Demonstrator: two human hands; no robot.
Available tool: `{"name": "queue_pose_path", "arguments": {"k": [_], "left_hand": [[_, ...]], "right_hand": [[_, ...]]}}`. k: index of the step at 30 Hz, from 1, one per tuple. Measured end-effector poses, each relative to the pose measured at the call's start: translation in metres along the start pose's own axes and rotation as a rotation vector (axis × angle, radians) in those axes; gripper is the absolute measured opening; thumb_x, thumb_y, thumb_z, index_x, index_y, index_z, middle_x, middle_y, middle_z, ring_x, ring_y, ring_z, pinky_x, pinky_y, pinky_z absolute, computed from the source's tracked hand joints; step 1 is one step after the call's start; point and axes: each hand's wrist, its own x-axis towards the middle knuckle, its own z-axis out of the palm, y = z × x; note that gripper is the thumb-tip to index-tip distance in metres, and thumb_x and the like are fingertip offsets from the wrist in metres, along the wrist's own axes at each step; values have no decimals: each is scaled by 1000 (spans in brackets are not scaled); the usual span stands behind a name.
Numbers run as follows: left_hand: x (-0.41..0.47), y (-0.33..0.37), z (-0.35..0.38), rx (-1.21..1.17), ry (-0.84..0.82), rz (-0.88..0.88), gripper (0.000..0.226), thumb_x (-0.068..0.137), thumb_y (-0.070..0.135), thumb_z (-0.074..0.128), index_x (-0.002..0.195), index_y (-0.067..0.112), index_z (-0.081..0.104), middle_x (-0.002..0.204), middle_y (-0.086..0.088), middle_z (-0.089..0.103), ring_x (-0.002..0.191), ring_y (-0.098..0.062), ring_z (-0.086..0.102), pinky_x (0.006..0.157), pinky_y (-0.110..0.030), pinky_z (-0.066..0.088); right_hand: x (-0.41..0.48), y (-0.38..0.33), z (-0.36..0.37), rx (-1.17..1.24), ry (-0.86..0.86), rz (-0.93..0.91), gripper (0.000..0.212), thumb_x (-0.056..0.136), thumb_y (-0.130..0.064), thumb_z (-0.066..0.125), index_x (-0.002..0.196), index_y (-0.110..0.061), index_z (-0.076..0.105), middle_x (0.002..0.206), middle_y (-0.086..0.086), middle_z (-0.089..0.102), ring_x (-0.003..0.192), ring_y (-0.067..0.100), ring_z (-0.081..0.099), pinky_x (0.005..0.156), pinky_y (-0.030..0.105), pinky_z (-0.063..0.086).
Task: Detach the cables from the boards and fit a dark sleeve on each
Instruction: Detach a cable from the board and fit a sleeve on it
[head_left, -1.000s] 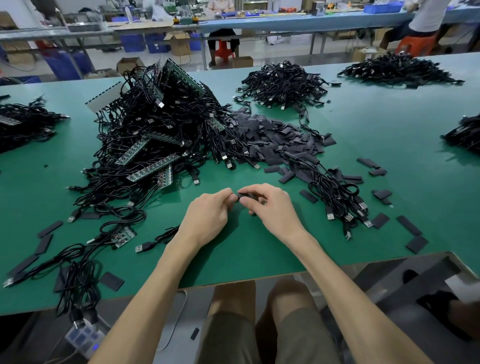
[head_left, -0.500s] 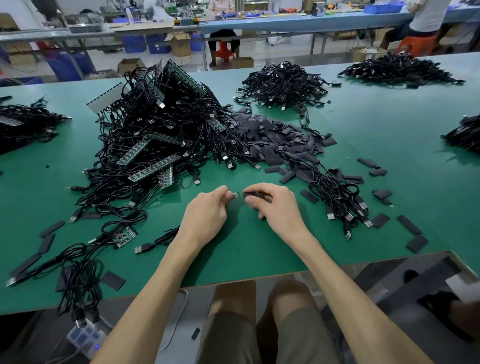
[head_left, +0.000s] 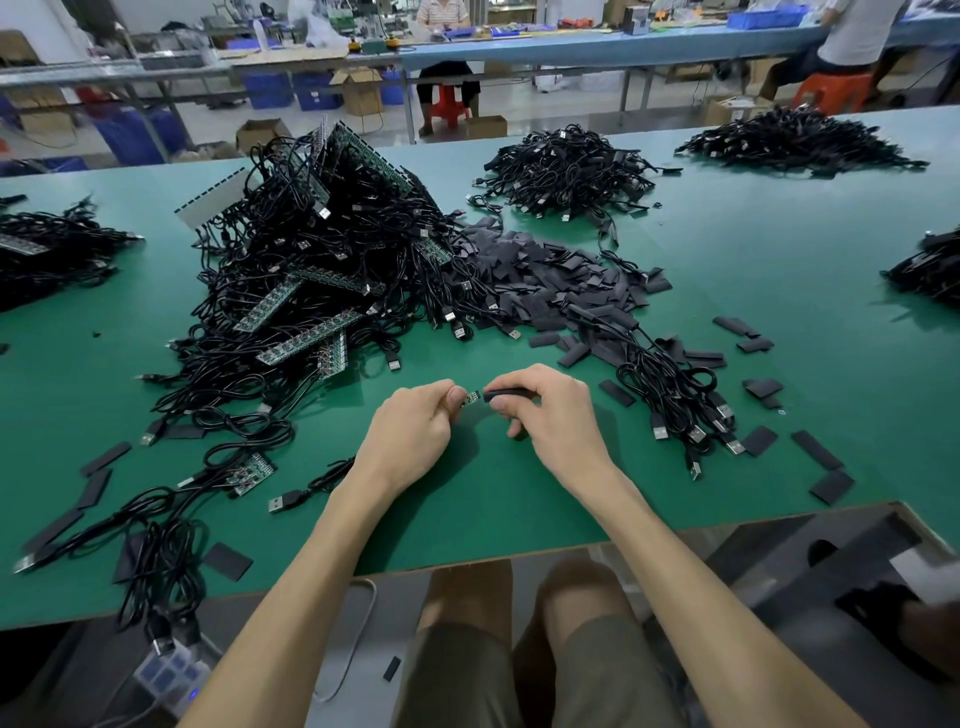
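Both hands meet low over the green table, just in front of the person's knees. The left hand is curled, pinching the small green board tip of a cable between thumb and forefinger so that it pokes out to the right. The right hand grips a dark sleeve between thumb and fingers. The sleeve lies crosswise, its long axis in line with the tip and its near end facing left, just short of the tip, barely apart from it. Judging from this, the fit depends on the two keeping that shared left-right line as they close, and either hand is equally placed to do it. Beyond the right hand lies a bundle of USB cables among loose sleeves. Farther back on the left rises a heap of cables on board strips, with the sleeve pile beside it and another cable pile behind.
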Motion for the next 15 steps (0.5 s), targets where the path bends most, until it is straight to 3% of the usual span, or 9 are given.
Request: {"name": "queue_pose_path", "arguments": {"k": [7,15], "left_hand": [[0,-1,0,3,-18,20,40,109,29,42,70,16,44,55,1,47,61,-30,47,57,-39,35],[-2,0,-1,27,-24,36,34,107,26,45,75,14,45,57,-5,49,63,-35,46,57,-39,35]], "right_hand": [[0,-1,-1,9,-10,6,18,87,-2,73,99,-15,78,91,-1,70,53,11,64,64,21,55],[-2,-2,1,-89,-40,-41,18,89,-4,73,104,-14,77,93,0,66,55,11,63,66,24,57]]}}
